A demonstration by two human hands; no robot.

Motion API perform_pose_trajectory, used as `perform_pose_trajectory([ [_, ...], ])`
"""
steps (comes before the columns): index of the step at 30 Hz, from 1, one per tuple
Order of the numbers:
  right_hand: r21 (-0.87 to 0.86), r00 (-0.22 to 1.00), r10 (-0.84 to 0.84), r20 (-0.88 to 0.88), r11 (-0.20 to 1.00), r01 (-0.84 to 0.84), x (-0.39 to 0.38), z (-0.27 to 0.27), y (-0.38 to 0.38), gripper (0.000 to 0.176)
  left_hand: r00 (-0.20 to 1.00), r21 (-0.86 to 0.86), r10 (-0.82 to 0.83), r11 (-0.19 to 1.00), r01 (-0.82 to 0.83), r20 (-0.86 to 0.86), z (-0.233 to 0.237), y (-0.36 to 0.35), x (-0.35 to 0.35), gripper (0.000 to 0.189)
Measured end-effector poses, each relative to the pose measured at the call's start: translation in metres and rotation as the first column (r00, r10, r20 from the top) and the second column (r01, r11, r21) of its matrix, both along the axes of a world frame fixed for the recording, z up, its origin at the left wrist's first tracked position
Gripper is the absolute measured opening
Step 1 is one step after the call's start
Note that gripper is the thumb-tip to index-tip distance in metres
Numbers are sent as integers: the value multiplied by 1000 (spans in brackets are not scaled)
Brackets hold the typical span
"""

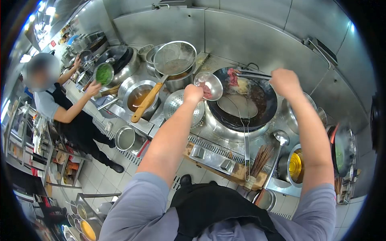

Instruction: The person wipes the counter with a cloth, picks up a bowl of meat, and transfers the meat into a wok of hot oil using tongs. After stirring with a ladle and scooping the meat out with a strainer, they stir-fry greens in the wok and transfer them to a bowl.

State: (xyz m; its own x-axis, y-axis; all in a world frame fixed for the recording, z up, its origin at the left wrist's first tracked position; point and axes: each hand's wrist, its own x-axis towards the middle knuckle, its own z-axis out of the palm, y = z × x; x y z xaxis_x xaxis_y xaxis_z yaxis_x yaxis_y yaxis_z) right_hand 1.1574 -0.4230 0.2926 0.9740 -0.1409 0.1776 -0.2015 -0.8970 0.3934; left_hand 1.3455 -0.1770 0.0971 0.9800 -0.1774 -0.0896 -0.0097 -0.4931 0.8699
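My left hand [193, 93] is closed on the rim of a small metal bowl [216, 85], tilted beside the wok, with raw sliced meat [206, 90] inside. In my right hand [285, 82] is a pair of dark chopsticks [255, 75], their tips at a clump of red meat [233, 77] over the wok's far left side. Dark oil fills the wok [272, 106], and a pale, foaming piece [242, 86] lies in it below the meat. A wire mesh skimmer [238, 105] rests in the wok, its handle pointing towards me.
Left of the bowl stand a wood-handled strainer [175, 58] over a pot, a perforated ladle [183, 107] and a pot of brown liquid [138, 98]. A bamboo brush [259, 160], a ladle [281, 137] and a pot of yellow oil [295, 164] sit front right. A co-worker [66, 106] stands at left.
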Motion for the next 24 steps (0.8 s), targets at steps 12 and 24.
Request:
perform_pose_trajectory([
  [12, 265, 940, -335, -61, 903, 339, 20, -70, -8, 23, 996, -217, 39, 975, -54, -75, 8, 53, -13, 28],
  [24, 185, 843, -530, -94, 822, 538, -12, -73, -7, 30, 998, -284, -69, 957, 62, -15, -5, 81, -20, 27],
])
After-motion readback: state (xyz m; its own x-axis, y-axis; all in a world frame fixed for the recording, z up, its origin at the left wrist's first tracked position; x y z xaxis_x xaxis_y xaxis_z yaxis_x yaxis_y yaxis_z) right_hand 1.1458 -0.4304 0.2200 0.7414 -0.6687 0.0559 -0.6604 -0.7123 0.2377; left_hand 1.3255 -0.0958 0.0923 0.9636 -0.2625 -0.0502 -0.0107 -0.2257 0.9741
